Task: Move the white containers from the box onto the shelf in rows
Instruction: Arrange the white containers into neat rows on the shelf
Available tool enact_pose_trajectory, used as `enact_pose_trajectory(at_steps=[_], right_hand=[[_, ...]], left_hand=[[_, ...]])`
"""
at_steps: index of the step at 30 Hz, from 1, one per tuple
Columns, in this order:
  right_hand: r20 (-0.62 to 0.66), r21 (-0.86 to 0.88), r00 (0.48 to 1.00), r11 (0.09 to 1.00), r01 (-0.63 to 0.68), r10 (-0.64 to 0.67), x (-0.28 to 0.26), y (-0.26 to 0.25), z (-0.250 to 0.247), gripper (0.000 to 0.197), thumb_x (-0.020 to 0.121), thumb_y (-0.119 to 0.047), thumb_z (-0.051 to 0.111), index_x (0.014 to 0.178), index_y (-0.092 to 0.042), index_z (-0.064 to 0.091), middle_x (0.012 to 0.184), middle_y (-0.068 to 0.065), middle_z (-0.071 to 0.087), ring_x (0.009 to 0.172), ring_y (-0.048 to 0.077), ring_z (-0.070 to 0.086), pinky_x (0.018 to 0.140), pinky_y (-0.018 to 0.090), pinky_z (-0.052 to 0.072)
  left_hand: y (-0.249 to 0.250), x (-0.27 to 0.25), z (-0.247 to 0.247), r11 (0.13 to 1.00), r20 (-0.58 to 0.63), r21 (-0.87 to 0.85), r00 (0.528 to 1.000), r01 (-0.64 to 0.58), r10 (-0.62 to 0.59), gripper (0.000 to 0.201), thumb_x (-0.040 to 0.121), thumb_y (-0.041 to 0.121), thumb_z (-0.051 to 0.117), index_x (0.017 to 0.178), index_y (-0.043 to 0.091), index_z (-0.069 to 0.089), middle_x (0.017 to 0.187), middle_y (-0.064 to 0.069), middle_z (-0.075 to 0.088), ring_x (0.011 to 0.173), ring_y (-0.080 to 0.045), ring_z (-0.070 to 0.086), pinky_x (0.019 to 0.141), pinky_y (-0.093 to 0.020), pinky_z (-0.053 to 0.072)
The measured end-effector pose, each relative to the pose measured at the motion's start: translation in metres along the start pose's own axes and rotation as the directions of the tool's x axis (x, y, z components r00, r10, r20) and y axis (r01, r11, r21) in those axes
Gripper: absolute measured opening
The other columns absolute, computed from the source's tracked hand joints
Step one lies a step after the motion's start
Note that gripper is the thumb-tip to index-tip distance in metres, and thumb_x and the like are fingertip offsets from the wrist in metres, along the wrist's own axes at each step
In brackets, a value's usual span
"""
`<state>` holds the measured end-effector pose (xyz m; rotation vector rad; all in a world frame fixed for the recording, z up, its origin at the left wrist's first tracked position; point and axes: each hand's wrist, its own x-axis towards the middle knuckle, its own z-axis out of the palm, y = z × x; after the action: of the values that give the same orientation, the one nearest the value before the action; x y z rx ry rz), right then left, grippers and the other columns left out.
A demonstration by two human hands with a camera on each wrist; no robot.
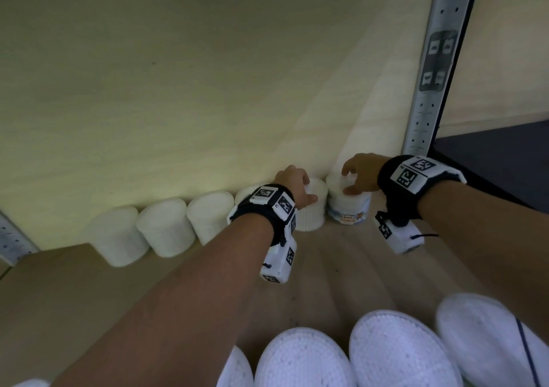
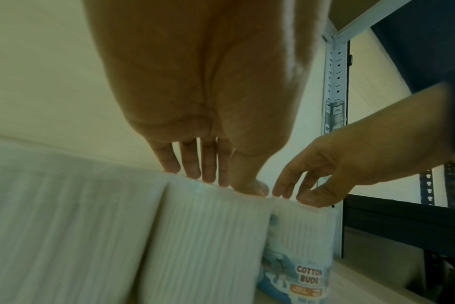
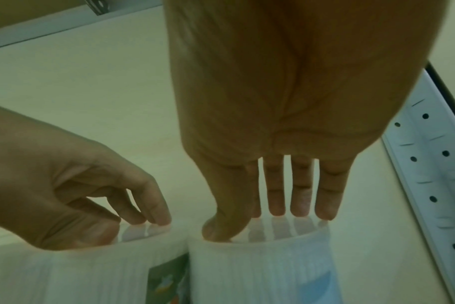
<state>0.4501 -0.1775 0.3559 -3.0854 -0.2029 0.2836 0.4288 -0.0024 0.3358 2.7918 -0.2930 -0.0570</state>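
Several white ribbed containers [image 1: 166,226] stand in a row along the back wall of the wooden shelf [image 1: 74,291]. My left hand [image 1: 307,190] grips the top of one white container [image 1: 312,217] from above, thumb on its near rim and fingers over the lid [image 2: 208,236]. Right beside it, my right hand [image 1: 349,180] holds the lid rim of the last container [image 1: 353,208], whose label reads "Cotton Buds" [image 2: 309,275]. Both containers stand upright on the shelf and touch side by side [image 3: 260,267]. In the foreground, three more white containers [image 1: 395,354] show their dotted tops.
A perforated metal upright [image 1: 430,89] rises just right of the labelled container. A pale wall [image 1: 178,89] closes the back of the shelf. Bare shelf board [image 1: 341,262] lies between the back row and the near containers. A dark surface [image 1: 505,155] lies past the upright.
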Motion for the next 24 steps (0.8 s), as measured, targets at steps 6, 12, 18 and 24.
enact_pose_trajectory(at_steps=[6, 12, 18, 24], right_hand=[[0.046, -0.055, 0.998, 0.997, 0.049, -0.046, -0.0019, 0.001, -0.0066, 0.058, 0.088, -0.022, 0.063, 0.142, -0.021, 0.042, 0.149, 0.008, 0.038, 0.135, 0.027, 0.041, 0.112, 0.036, 0.036], [0.055, -0.068, 0.997, 0.996, 0.054, -0.051, -0.0001, 0.0001, -0.0056, 0.059, 0.089, -0.013, 0.058, 0.144, -0.022, 0.04, 0.15, 0.009, 0.038, 0.135, 0.027, 0.041, 0.112, 0.035, 0.037], [0.047, -0.059, 0.998, 0.997, 0.054, -0.051, 0.0, -0.0009, -0.0066, 0.06, 0.088, -0.012, 0.06, 0.144, -0.022, 0.041, 0.149, 0.008, 0.041, 0.133, 0.026, 0.045, 0.108, 0.033, 0.041], [0.036, -0.057, 0.998, 0.997, 0.051, -0.05, -0.0023, -0.0014, -0.0065, 0.058, 0.089, -0.014, 0.06, 0.144, -0.021, 0.042, 0.149, 0.008, 0.04, 0.134, 0.026, 0.044, 0.108, 0.032, 0.039]], left_hand=[[-0.0001, 0.0009, -0.0014, 1.0, 0.006, 0.002, 1.0, -0.004, 0.004, 0.05, 0.086, 0.034, 0.066, 0.128, 0.011, 0.051, 0.135, -0.011, 0.044, 0.125, -0.028, 0.046, 0.101, -0.035, 0.041], [-0.0003, 0.0013, -0.0019, 1.0, 0.016, 0.002, 1.0, -0.008, 0.008, 0.049, 0.086, 0.034, 0.066, 0.128, 0.011, 0.051, 0.136, -0.011, 0.044, 0.125, -0.027, 0.046, 0.102, -0.035, 0.041], [0.0009, 0.0006, -0.0025, 1.0, 0.033, 0.01, 0.999, -0.01, 0.01, 0.05, 0.087, 0.033, 0.065, 0.13, 0.011, 0.05, 0.137, -0.011, 0.043, 0.126, -0.028, 0.046, 0.104, -0.037, 0.041], [-0.0011, 0.0027, -0.0094, 0.997, 0.097, 0.047, 0.993, -0.066, 0.061, 0.049, 0.088, 0.026, 0.065, 0.133, 0.013, 0.051, 0.14, -0.008, 0.044, 0.127, -0.026, 0.047, 0.103, -0.032, 0.04]])
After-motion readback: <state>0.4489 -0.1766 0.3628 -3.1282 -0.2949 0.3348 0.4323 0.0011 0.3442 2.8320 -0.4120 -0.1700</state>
